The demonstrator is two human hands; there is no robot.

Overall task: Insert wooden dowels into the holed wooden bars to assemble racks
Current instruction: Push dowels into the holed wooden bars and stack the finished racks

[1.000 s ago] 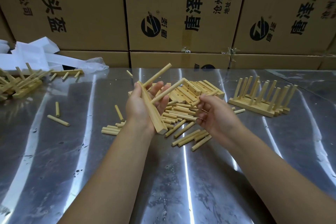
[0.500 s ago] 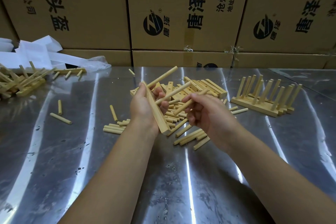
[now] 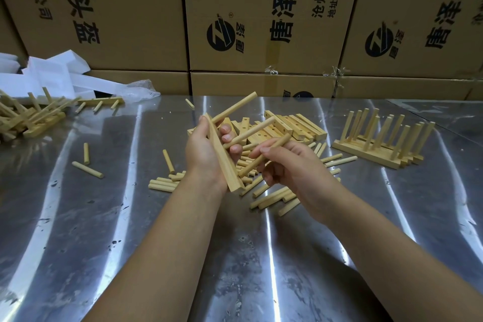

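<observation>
Closer to the square wooden bar (image 3: 231,178) now, the right hand (image 3: 292,165) pinches a smooth round dowel (image 3: 248,167); the left hand (image 3: 201,151) grips the bar.

Left box (image 3: 125,2): large black print, turned sideways, reads "P头盔" after a dash. A smaller line near its left edge ends in "有限公司".

Middle box (image 3: 251,65): round black logo (image 3: 220,36) with an ® mark. Large print "唐泽AH" is cut off at the top edge. Smaller lines beside it read "沧州唐泽" and "地址:河北河", both also cut off.

Right box (image 3: 418,65): same logo and the same "唐泽AH", cut off.

Lower box (image 3: 248,85): only part of a logo shows at its bottom edge.
</observation>
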